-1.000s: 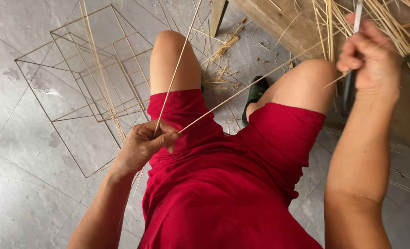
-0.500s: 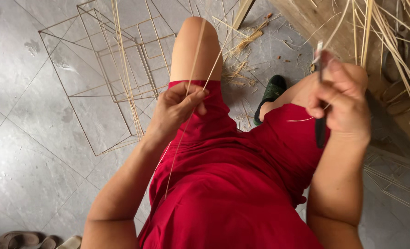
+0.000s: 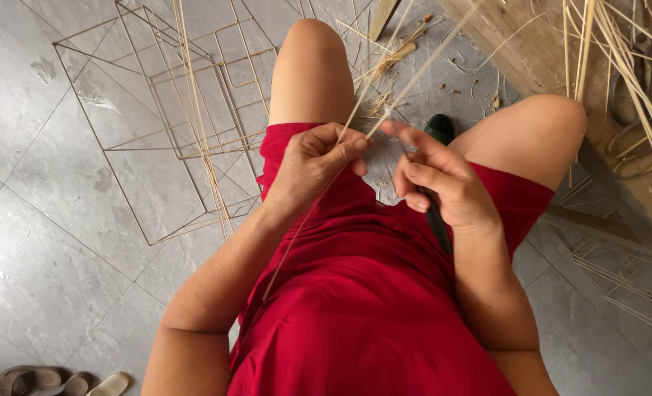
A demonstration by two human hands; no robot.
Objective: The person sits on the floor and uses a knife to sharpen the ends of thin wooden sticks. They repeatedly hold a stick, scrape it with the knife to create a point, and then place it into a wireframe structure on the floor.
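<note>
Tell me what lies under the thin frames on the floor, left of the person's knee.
Under the thin stick frames only grey floor tiles show. Loose pale sticks lie across the frames and cover little.

Your red garment (image 3: 370, 308) is plain and unpatterned. The thin strips (image 3: 385, 106) you pinch above it are pale straw-yellow. The knife handle (image 3: 437, 224) against the garment is black. Left of the garment, the floor (image 3: 62, 242) is mottled grey stone crossed by diagonal joint lines, carrying a straw-coloured lattice frame (image 3: 172, 139). Right of the garment, the loose strip bundle (image 3: 619, 59) is pale yellow on a brown wooden board (image 3: 531, 51).
</note>
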